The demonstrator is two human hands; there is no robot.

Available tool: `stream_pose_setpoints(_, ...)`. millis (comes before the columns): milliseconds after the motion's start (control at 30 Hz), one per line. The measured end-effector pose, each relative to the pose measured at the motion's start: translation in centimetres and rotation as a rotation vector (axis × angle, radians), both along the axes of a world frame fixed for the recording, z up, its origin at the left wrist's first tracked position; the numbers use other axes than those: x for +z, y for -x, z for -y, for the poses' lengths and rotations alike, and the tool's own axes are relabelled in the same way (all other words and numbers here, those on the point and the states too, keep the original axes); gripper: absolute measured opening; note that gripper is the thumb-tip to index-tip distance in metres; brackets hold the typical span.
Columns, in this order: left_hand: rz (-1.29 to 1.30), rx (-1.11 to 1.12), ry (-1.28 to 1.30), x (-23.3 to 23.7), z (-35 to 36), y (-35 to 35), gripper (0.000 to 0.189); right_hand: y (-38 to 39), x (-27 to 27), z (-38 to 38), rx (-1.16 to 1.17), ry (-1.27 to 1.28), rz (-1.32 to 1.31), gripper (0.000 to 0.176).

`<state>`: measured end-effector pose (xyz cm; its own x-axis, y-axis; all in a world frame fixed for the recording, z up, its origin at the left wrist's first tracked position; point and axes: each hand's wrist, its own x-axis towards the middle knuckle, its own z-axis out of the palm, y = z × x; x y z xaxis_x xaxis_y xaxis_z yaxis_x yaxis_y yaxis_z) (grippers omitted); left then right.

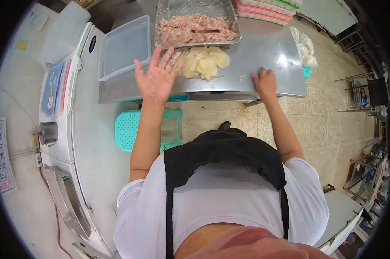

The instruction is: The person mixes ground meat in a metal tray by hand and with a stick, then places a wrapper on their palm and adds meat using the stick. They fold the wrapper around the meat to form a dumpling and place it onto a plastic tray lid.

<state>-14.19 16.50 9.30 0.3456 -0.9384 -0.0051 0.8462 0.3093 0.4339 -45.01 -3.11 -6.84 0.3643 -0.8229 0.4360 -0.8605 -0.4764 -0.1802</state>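
Observation:
My left hand (pixel 157 82) is raised palm up with its fingers spread, and bits of dough or flour cling to it; it holds nothing. Beside its fingertips lies a pile of pale round dough wrappers (pixel 206 63) on the steel table (pixel 264 47). Behind the pile a metal tray (pixel 199 6) holds pink minced filling (pixel 195 28) with a flat spatula (pixel 207 31) in it. My right hand (pixel 265 82) rests at the table's front edge, right of the wrappers, fingers slightly bent and apart, with nothing visible in it.
An empty clear plastic container (pixel 126 47) sits at the left of the table. Stacked trays (pixel 268 9) stand at the back right, near a plastic bag (pixel 303 45). A turquoise stool (pixel 128 129) is below the table; a white fridge (pixel 93 129) stands at the left.

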Motion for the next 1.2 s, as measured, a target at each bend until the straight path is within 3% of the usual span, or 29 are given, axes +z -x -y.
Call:
stream_pose_setpoints(67,0.083,0.01,-0.117,-0.6,-2.5,-0.7,0.078,-3.9,1.4,-3.7,0.128,-0.034,0.018,0.038)
stream_pose_setpoints(133,0.144,0.004,-0.147,-0.8,-5.4,-1.6,0.075,-6.4,1.5,-5.4,0.428,-0.205,0.034,0.036)
stream_pose_setpoints(167,0.207,-0.014,-0.177,-0.9,-7.1,-2.1,0.072,-6.7,1.7,-6.4,0.436,-0.207,0.032,0.036)
stream_pose_setpoints(233,0.251,0.036,-0.223,-1.5,-10.8,-3.7,0.07,-6.7,3.8,-8.0,0.357,-0.481,0.051,0.033)
stream_pose_setpoints(367,0.27,0.181,-0.374,-4.2,-19.3,-8.6,0.065,-3.0,2.3,-9.2,0.429,-0.578,0.215,0.024)
stream_pose_setpoints(433,0.241,0.259,-0.444,-6.3,-23.9,-11.2,0.065,-1.1,1.5,-10.9,0.409,-1.131,0.629,0.015)
stream_pose_setpoints(467,0.233,0.316,-0.51,-7.4,-26.0,-12.4,0.065,-0.5,1.8,-12.2,0.407,-1.128,0.63,0.015)
stream_pose_setpoints(533,0.226,0.363,-0.573,-9.5,-29.6,-14.3,0.065,1.1,2.6,-14.5,0.28,-1.18,0.795,0.011)
stream_pose_setpoints(600,0.227,0.476,-0.729,-11.3,-32.4,-15.5,0.063,2.7,2.7,-15.5,0.199,-1.182,0.773,0.017)
stream_pose_setpoints(700,0.245,0.465,-0.867,-14.7,-34.7,-16.7,0.062,6.4,-1.2,-16.4,-0.138,-1.151,0.584,0.033)
stream_pose_setpoints(767,0.264,0.404,-0.912,-17.3,-35.5,-16.9,0.063,9.2,-3.3,-17.8,-0.235,-0.952,0.32,0.04)
stream_pose_setpoints(833,0.296,0.324,-0.984,-19.4,-35.8,-16.8,0.062,12.8,-6.6,-19.6,-0.311,-1.006,0.386,0.051)
stream_pose_setpoints(900,0.271,0.302,-0.983,-20.5,-35.8,-16.3,0.062,16.2,-8.6,-21.6,-0.33,-1.011,0.349,0.048)
stream_pose_setpoints(967,0.235,0.29,-1.001,-21.0,-35.6,-15.6,0.06,17.8,-9.4,-24.5,-0.513,-0.989,0.339,0.038)
stream_pose_setpoints(1067,0.253,0.274,-1.0,-21.1,-35.6,-15.3,0.06,22.3,-16.0,-25.3,-0.5,-0.94,0.153,0.034)
stream_pose_setpoints(1133,0.265,0.292,-1.015,-20.6,-35.5,-15.1,0.06,22.5,-17.2,-24.4,-0.652,-1.333,0.089,0.036)
stream_pose_setpoints(1167,0.276,0.305,-1.03,-20.2,-35.4,-15.1,0.06,22.1,-18.1,-23.8,-0.643,-1.334,0.087,0.036)
stream_pose_setpoints(1200,0.276,0.314,-1.031,-20.0,-35.2,-15.1,0.06,20.2,-18.4,-23.8,-0.714,-1.354,0.359,0.037)
